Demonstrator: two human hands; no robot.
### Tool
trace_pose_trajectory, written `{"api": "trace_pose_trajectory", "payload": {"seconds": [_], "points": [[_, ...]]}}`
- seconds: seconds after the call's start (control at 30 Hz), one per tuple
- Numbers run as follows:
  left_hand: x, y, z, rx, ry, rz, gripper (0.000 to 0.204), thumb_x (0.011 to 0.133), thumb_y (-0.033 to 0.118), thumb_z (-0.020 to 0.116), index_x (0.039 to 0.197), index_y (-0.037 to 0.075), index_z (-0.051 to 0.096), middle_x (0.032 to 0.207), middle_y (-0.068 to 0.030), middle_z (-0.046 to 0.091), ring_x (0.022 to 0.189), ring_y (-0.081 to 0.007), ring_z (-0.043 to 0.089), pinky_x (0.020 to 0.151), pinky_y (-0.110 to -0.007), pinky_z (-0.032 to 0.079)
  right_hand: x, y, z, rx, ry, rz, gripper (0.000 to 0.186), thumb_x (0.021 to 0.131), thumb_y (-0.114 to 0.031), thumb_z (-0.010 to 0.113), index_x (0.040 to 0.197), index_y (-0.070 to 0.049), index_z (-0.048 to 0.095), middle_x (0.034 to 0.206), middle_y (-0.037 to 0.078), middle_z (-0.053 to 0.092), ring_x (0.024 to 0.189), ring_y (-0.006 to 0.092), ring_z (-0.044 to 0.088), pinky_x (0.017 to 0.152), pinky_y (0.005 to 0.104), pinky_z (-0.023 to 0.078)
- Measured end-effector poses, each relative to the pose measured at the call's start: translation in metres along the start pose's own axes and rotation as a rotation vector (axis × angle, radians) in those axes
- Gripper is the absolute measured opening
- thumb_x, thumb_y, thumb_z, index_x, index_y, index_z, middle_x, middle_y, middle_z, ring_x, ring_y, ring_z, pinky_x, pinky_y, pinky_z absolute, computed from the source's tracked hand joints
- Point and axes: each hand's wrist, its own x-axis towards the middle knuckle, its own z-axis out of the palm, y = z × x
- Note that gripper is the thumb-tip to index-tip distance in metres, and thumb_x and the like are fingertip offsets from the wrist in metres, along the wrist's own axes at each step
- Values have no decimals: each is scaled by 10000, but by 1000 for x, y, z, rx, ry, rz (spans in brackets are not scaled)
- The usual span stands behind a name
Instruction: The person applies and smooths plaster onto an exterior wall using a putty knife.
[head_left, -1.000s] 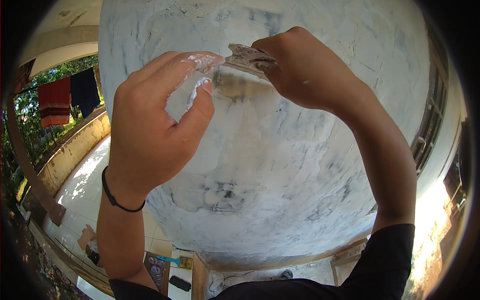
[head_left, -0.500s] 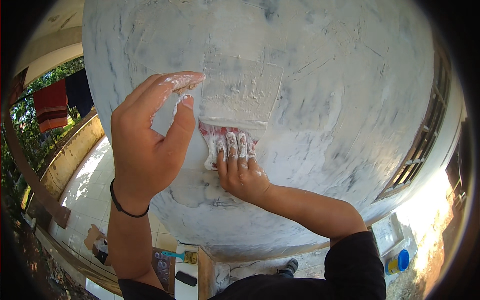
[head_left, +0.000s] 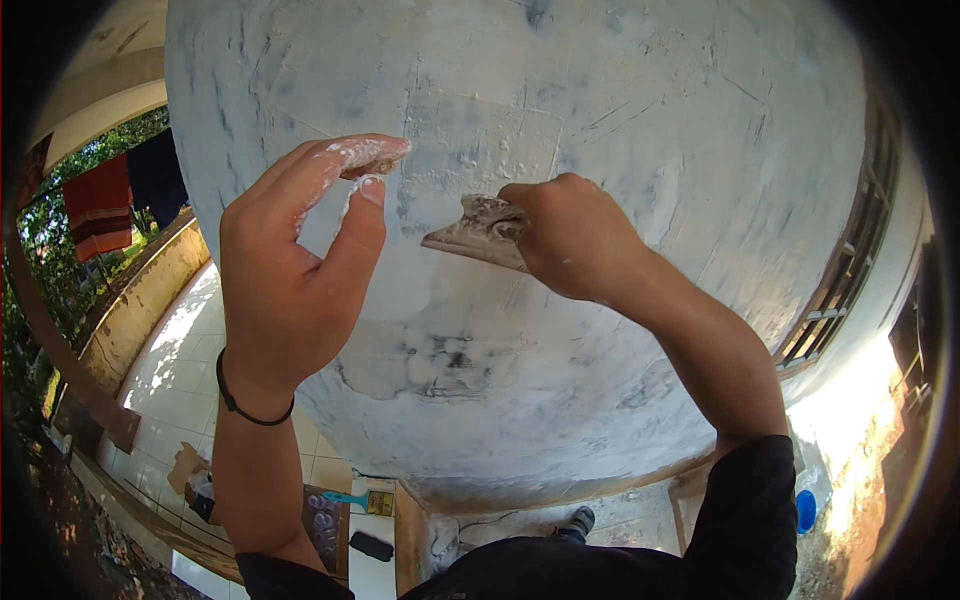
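Putty spreader (head_left: 468,238) juts out left of the right hand's (head_left: 578,238) fingers, which close firmly on it. Long straight edge runs left to right, sloping down toward those fingers; free corner points left. Left hand (head_left: 300,255) off beyond that corner: thumb and fingers curved, narrow gap at the white-smeared tips. Patchy plastered wall (head_left: 470,320) behind both sets of fingers; blade contact, cannot tell.

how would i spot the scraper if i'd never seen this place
Start with the big pale wall, streaked grey, that fills most of the view. Near its middle, the right hand grips the scraper, a flat, wide-edged, smeared tool. It is the only tool in a hand; the blue-handled brush lies lower left.
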Motion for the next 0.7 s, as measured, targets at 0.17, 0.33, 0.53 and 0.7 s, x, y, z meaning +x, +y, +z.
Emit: {"api": "trace_pose_trajectory", "payload": {"seconds": [0.17, 0.33, 0.53, 0.7], "points": [[5, -8, 9, -83, 104, 81, 180, 824, 14, 537, 967, -17, 641, 896, -132, 656, 811, -192, 627, 743, -262, 468, 1, 5, -58, 90, 351, -138, 191, 713, -47, 562, 865, 28, 650, 727, 216, 631, 610, 339, 607, 565, 381, 500], [9, -10, 17, -95, 156, 85, 186, 820, 11, 535, 971, -13, 641, 907, -127, 660, 804, -188, 628, 736, -264, 470, -1, 0, 46, -714, 782, -409, 222, 767, -106, 577, 949, 9, 629, 811, 157, 655, 594, 196, 630, 529, 295, 504], [1, -8, 27, -130, 128, 86, 188, 818, 11, 534, 972, -24, 637, 927, -137, 660, 840, -199, 634, 763, -276, 475, -64, -38, 120, -443, 563, -491, 206, 784, -139, 571, 907, 11, 642, 768, 188, 659, 573, 220, 636, 503, 299, 496], [-9, -8, 13, -35, 9, 19, 219, 889, 35, 481, 1039, -47, 617, 1015, -127, 647, 945, -165, 598, 869, -279, 439, -13, -16, 40, 61, 18, -179, 103, 742, -32, 552, 824, -3, 608, 696, 191, 623, 653, 354, 618, 604, 431, 497]]}}
